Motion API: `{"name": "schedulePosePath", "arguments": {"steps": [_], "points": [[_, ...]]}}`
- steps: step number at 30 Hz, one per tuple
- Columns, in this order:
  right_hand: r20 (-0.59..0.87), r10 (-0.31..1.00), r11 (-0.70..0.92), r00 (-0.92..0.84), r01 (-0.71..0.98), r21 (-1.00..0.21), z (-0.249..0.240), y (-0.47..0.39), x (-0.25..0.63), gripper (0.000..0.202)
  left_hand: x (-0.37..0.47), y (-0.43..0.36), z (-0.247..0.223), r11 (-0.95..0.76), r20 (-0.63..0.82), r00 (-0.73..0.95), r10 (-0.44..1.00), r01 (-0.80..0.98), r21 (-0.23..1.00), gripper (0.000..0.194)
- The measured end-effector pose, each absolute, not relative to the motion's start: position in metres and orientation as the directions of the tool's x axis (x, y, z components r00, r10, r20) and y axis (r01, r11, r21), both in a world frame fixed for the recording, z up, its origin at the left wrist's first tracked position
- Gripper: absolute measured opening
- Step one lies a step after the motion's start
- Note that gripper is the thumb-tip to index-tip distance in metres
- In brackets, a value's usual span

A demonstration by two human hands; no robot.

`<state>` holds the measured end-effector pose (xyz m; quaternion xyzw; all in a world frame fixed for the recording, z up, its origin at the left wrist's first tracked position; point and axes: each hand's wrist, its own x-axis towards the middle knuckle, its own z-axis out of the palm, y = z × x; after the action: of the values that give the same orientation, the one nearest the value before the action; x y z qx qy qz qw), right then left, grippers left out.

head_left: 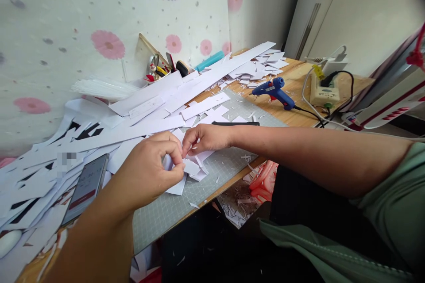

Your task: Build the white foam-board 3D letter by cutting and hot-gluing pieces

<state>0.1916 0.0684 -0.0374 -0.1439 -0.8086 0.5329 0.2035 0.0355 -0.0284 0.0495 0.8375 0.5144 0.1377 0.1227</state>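
Note:
My left hand (pixel 156 168) is closed, thumb and fingers pinched at the edge of a small white card piece (pixel 191 167). My right hand (pixel 208 138) meets it from the other side, its fingertips also pinched together; whatever lies between them is too small or hidden to make out. Folded and cut white card pieces (pixel 177 186) lie just under both hands on the grey cutting mat (pixel 157 225). Behind my right wrist a dark, slim tool (pixel 254 123) rests on the mat, partly covered by the arm.
Long white card strips (pixel 219 77) and offcuts pile up at the left and back. A phone (pixel 86 185) lies by my left forearm. A blue glue gun (pixel 277 93) stands at right, its cable running to a power strip (pixel 324 90). Scraps litter the floor.

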Motion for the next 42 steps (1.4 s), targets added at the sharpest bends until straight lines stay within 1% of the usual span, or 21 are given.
{"name": "schedulePosePath", "arguments": {"steps": [5, 8, 12, 18, 24, 29, 31, 35, 42], "points": [[0.175, 0.466, 0.364, -0.867, 0.008, -0.931, -0.039, 0.068, 0.19, 0.015, 0.041, -0.028, 0.046, -0.411, 0.048, 0.424, 0.904, 0.835, 0.365, 0.014], [0.182, 0.488, 0.348, -0.854, -0.002, -0.938, -0.04, 0.068, 0.19, 0.014, 0.043, -0.029, 0.044, -0.393, 0.013, 0.415, 0.91, 0.849, 0.354, 0.015], [0.181, 0.497, 0.363, -0.848, 0.014, -0.932, -0.039, 0.067, 0.191, 0.011, 0.045, -0.03, 0.043, -0.387, -0.012, 0.415, 0.91, 0.857, 0.34, 0.015], [0.198, 0.489, 0.392, -0.85, 0.011, -0.92, -0.041, 0.067, 0.191, 0.009, 0.048, -0.032, 0.039, -0.369, -0.039, 0.399, 0.916, 0.876, 0.31, 0.016], [0.197, 0.495, 0.378, -0.846, 0.005, -0.926, -0.04, 0.066, 0.192, 0.011, 0.05, -0.035, 0.036, -0.386, -0.043, 0.413, 0.91, 0.879, 0.279, 0.017], [0.177, 0.504, 0.356, -0.845, 0.016, -0.934, -0.039, 0.065, 0.192, 0.011, 0.049, -0.035, 0.035, -0.4, -0.032, 0.416, 0.909, 0.89, 0.218, 0.016], [0.178, 0.501, 0.359, -0.847, 0.017, -0.933, -0.039, 0.066, 0.192, 0.012, 0.048, -0.034, 0.036, -0.386, -0.038, 0.404, 0.914, 0.894, 0.227, 0.015], [0.183, 0.483, 0.366, -0.857, 0.008, -0.93, -0.039, 0.067, 0.192, 0.014, 0.046, -0.033, 0.036, -0.337, -0.05, 0.365, 0.93, 0.897, 0.285, 0.017], [0.173, 0.483, 0.335, -0.858, -0.001, -0.942, -0.039, 0.066, 0.192, 0.012, 0.046, -0.032, 0.034, -0.341, -0.057, 0.37, 0.927, 0.897, 0.281, 0.018]]}}
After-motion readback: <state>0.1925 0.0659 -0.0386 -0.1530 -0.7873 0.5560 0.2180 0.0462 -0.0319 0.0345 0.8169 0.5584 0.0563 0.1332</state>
